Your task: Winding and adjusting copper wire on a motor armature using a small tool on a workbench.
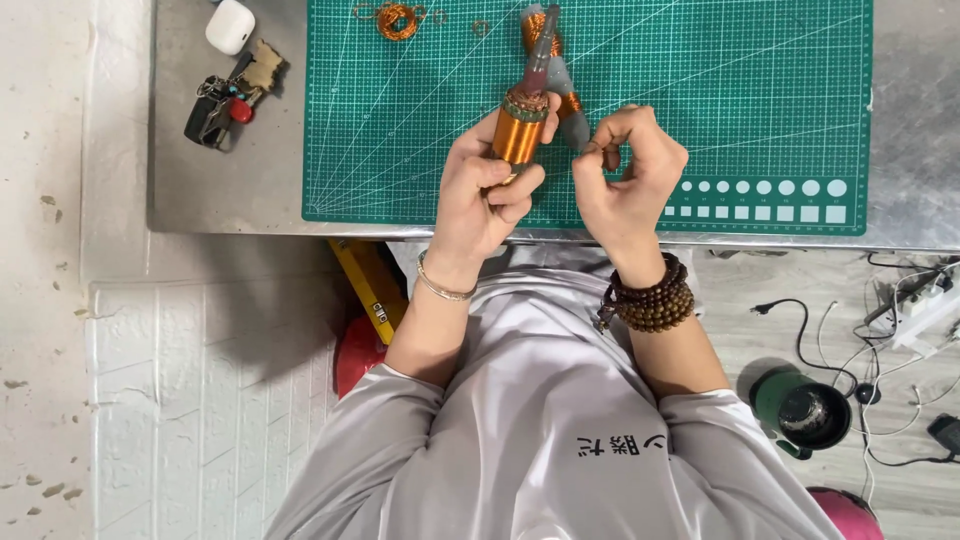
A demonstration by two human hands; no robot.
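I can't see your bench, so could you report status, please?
Left hand grips copper-wound rotor. Right hand pinches something small beside it. Pliers lie behind.

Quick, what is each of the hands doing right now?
Left hand: closed around the copper-wound rotor.
Right hand: fingertips pinched shut; what they hold cannot be told.

one green cutting mat (700,110), one copper-wound rotor (520,135), two wire coils (397,20), one key bunch (225,105)
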